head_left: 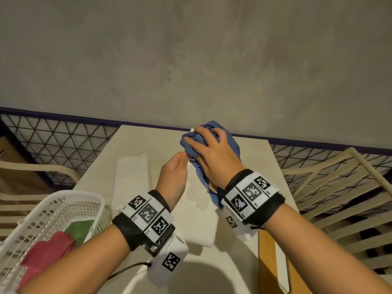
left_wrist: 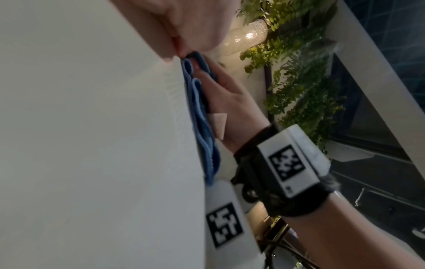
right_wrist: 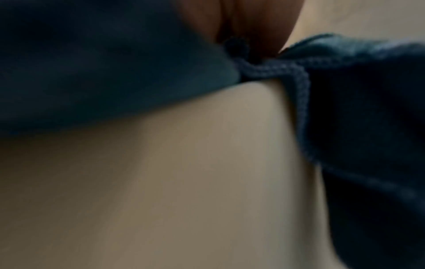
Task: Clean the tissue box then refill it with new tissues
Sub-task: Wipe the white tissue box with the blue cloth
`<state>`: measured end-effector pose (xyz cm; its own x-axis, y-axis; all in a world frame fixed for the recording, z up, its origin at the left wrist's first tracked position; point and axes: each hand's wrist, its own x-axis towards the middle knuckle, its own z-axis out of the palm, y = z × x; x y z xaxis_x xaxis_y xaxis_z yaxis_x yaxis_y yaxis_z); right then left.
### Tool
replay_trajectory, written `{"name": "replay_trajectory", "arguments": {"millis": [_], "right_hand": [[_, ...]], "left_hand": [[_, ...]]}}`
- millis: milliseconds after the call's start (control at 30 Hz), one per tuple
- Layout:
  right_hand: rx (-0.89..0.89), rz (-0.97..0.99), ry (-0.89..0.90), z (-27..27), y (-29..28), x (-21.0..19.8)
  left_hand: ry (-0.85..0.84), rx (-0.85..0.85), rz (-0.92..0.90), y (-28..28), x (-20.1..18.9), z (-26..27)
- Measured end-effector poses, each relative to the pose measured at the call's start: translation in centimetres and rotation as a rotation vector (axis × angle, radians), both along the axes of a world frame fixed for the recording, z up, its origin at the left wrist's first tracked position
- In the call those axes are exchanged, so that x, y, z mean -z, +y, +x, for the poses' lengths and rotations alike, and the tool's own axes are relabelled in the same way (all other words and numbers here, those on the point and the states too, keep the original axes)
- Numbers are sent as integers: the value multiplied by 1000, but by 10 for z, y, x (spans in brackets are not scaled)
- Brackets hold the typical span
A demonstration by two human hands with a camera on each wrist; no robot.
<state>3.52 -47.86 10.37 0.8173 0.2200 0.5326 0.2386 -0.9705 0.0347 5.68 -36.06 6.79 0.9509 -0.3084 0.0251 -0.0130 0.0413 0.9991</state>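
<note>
A white tissue box (head_left: 197,200) with a dotted top lies lengthwise on the cream table (head_left: 256,166). My right hand (head_left: 210,149) clutches a bunched blue cloth (head_left: 233,143) and presses it on the box's far end. The cloth (left_wrist: 202,131) hangs in folds down the box's right side. My left hand (head_left: 174,168) grips the box's left edge, fingertips by the cloth. The left wrist view shows the box wall (left_wrist: 92,127) close up. In the right wrist view the dark cloth (right_wrist: 92,72) lies over the pale box (right_wrist: 184,163). A white pack of tissues (head_left: 131,177) lies left of the box.
A white plastic basket (head_left: 70,193) at the front left holds a red cloth (head_left: 46,253) and a green one (head_left: 78,230). Slatted cream chairs stand at the right (head_left: 339,187) and left (head_left: 31,166). A grey wall rises behind the table.
</note>
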Motion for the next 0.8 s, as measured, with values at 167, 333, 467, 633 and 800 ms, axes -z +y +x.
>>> {"name": "replay_trajectory", "arguments": {"millis": [167, 333, 467, 633, 800], "right_hand": [[55, 576, 197, 5, -41, 4], [75, 962, 348, -18, -35, 39], [12, 983, 292, -60, 11, 67], [3, 921, 227, -59, 14, 73], [132, 1075, 133, -24, -17, 22]], "left_hand": [[-48, 17, 32, 10, -1, -6], [24, -40, -82, 10, -10, -2], [110, -93, -171, 2, -25, 11], [74, -71, -105, 2, -21, 9], [-78, 30, 25, 1, -10, -1]]}}
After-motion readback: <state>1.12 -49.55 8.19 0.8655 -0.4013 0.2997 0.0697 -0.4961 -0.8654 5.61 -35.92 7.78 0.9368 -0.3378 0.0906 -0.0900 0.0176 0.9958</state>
